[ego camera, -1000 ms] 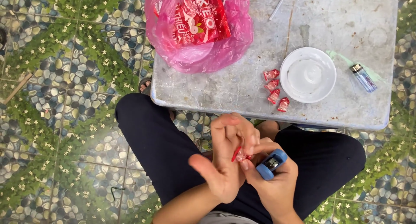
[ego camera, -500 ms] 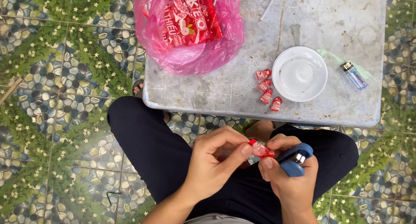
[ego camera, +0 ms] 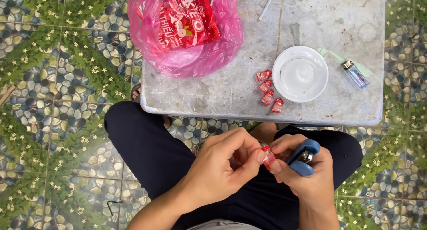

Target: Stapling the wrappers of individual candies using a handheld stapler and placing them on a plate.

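Person seated, both hands over lap below the grey metal table [ego camera: 213, 101]. Left hand [ego camera: 222, 167] curls almost closed, thumb and forefinger pinching a small red clear-wrapped candy [ego camera: 267, 156] so it sits steady at the stapler's mouth. Right hand [ego camera: 307, 172] wraps closed around a blue handheld stapler [ego camera: 304, 157] and touches the same candy. Four similar candies [ego camera: 268, 91] lie beside a white round plastic lid [ego camera: 300, 73]; a pink plastic bag [ego camera: 187, 32] holds a red packet.

floor [ego camera: 58, 78]: pebble-and-flower tiles | table [ego camera: 338, 16]: grey, scuffed metal | daylight
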